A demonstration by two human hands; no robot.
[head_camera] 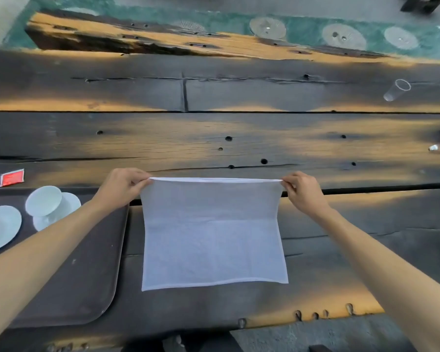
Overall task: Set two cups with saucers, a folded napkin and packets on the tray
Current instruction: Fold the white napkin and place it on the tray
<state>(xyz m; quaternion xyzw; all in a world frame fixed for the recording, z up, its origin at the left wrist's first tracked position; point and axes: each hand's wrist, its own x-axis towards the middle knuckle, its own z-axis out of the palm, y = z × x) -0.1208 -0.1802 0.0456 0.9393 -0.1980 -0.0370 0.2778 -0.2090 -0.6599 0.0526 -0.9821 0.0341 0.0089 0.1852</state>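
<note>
Left hand (122,185) and right hand (302,190) each pinched far corner of napkin (214,237) — far edge ran left-right; near edge lay toward body on counter (214,138); tray (94,275) nearer left hand.

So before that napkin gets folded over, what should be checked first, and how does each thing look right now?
1. Left hand pinching its far corner of the napkin: ok.
2. Right hand pinching the other far corner: ok.
3. Near edge lying flat on the table: ok.
4. Bare space on the tray for the folded napkin: ok.
5. Cup on its saucer on the tray: ok; the second cup is cut off by the frame: cannot tell.
6. Red packets on the tray: not ok, they lie on the table beyond it.
</note>
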